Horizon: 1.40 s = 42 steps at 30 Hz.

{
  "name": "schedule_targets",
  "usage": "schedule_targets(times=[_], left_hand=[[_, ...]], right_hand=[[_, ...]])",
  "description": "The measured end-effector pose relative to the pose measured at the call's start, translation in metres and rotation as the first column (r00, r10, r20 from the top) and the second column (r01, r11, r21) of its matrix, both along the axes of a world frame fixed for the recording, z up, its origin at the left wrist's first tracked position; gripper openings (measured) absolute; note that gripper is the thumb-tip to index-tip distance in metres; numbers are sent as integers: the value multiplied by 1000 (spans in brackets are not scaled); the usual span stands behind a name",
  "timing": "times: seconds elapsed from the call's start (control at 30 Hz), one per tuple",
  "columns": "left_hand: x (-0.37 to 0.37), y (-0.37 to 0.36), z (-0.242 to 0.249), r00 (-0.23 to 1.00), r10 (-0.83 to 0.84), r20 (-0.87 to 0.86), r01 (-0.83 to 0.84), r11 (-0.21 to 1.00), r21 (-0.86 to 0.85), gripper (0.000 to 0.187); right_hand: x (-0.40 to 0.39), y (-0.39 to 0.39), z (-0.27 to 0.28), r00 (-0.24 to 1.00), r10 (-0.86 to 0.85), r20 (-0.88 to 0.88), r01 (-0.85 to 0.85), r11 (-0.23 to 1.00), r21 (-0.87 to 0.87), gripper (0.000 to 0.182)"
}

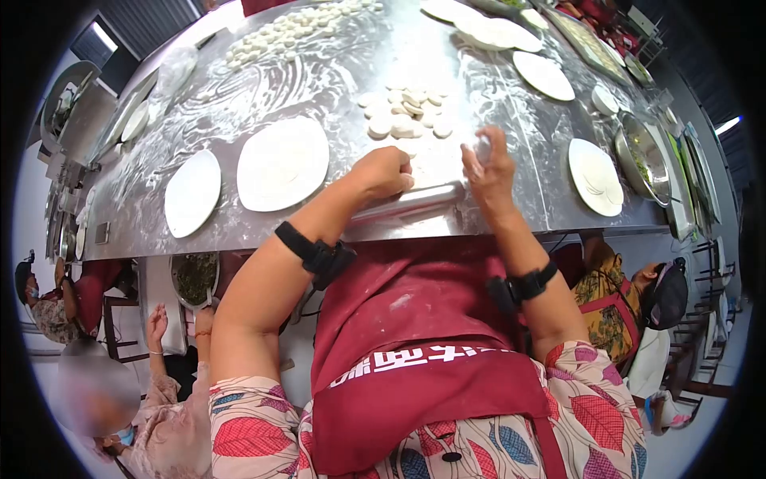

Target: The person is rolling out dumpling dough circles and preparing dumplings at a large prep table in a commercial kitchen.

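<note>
Maroon apron (pixel 431 319) lies nearest, hanging close against the table (pixel 215 120), which probably keeps the work within short reach. Take the near cluster of dough pieces (pixel 403 126) as the clock's centre: it sits just beyond the hands, presumably so each piece is easy to pick. At seven o'clock the left hand (pixel 384 172) is curled low near the table's edge; whether its grip has dough in it I cannot tell. At four o'clock the right hand (pixel 488 169) is raised, its grip loose with thumb and fingers apart, nothing clearly held. White flour (pixel 295 92) smears the steel, likely to stop sticking. At ten o'clock, farther dough balls (pixel 303 32) lie spread, perhaps so they stay separate. A white plate (pixel 283 164) stands at eight; another plate (pixel 594 177) stands between three and four, beside a metal bowl (pixel 645 160), leaving the middle for handwork.
</note>
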<state>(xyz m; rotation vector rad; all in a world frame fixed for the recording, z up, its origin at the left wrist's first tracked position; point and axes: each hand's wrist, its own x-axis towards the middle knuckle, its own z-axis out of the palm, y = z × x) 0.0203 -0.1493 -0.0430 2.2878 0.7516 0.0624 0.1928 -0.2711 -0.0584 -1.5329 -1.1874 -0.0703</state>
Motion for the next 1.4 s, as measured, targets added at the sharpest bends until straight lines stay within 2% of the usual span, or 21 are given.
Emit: schedule_targets(times=[0.03, 0.07, 0.17, 0.27, 0.4, 0.47, 0.5, 0.6, 0.63, 0.7, 0.73, 0.83, 0.87, 0.93, 1.0, 1.07, 1.1, 1.17, 1.27, 1.3, 1.4], left_hand=[[2, 1, -1, 998, -60, -21, 61, 995, 74, 14], [2, 3, -4, 1000, -25, 18, 25, 999, 29, 14], [-1, 5, -10, 995, 64, 81, -56, 993, -105, 14], [-3, -2, 4, 997, 15, 72, -3, 986, -169, 14], [6, -4, 9, 999, 4, 34, -2, 999, -52, 16], [13, -1, 6, 999, 39, -11, -39, 999, -2, 16], [14, 0, 3, 1000, -21, 20, 21, 1000, -14, 15], [9, 1, -1, 998, -56, 36, 54, 997, 61, 15], [7, 3, 0, 999, -30, 44, 29, 999, 27, 16], [3, 6, -2, 999, -11, 39, 17, 984, -176, 16], [1, 6, -2, 1000, -5, 29, 13, 962, -272, 16], [1, 5, 2, 997, -80, 17, 81, 995, -66, 18], [3, 2, 4, 997, -76, -3, 76, 997, -11, 19], [9, -2, 10, 997, -64, -31, 67, 993, 101, 21], [12, -2, 12, 988, -145, -52, 149, 986, 69, 22], [16, 5, 6, 978, -198, -70, 205, 971, 119, 18], [19, 7, 5, 986, -165, 15, 164, 986, 30, 17], [28, 9, 6, 983, -90, 158, 114, 981, -154, 15], [42, 11, 0, 988, -60, 140, 49, 996, 77, 14], [42, 5, 3, 997, 29, 76, -44, 979, 199, 15], [31, -4, 11, 990, 131, 42, -137, 961, 240, 16]], right_hand=[[-6, -17, 1, 1000, -5, 8, 5, 1000, 7, 28], [-13, -31, 2, 1000, -8, 15, 8, 1000, 12, 28], [-27, -61, 1, 987, 27, -156, -29, 999, -16, 30], [-15, -38, 2, 1000, -1, -31, 0, 999, -36, 31], [-2, 21, 8, 999, 16, -45, -19, 998, -63, 29], [-3, 17, 12, 999, -10, 45, 11, 1000, -13, 29], [-4, 16, 14, 995, -18, 99, 16, 1000, 11, 28], [-7, -26, -2, 999, -7, 39, 8, 1000, -19, 29], [-14, -39, 0, 999, 9, -48, -11, 999, -44, 30], [-26, -57, 8, 972, 27, -232, -48, 995, -84, 30], [-24, -51, 7, 987, 20, -161, -31, 997, -66, 29], [-3, -6, 2, 1000, -11, -2, 10, 999, -53, 26], [-2, 9, 5, 1000, 4, -7, -4, 1000, -25, 26], [-5, 16, 13, 991, 34, -132, -47, 995, -91, 29], [-5, -4, 5, 1000, -26, 12, 26, 999, -34, 30], [-12, -39, -4, 1000, -18, 15, 19, 999, -29, 31], [-23, -57, 0, 994, 16, -111, -21, 999, -42, 31], [-35, -80, 2, 996, 10, -88, -12, 1000, -27, 31], [-36, -84, -3, 991, 28, -127, -27, 1000, 8, 31], [-35, -83, -4, 987, 46, -153, -44, 999, 17, 31], [-33, -79, -3, 970, 61, -234, -67, 998, -21, 33]])
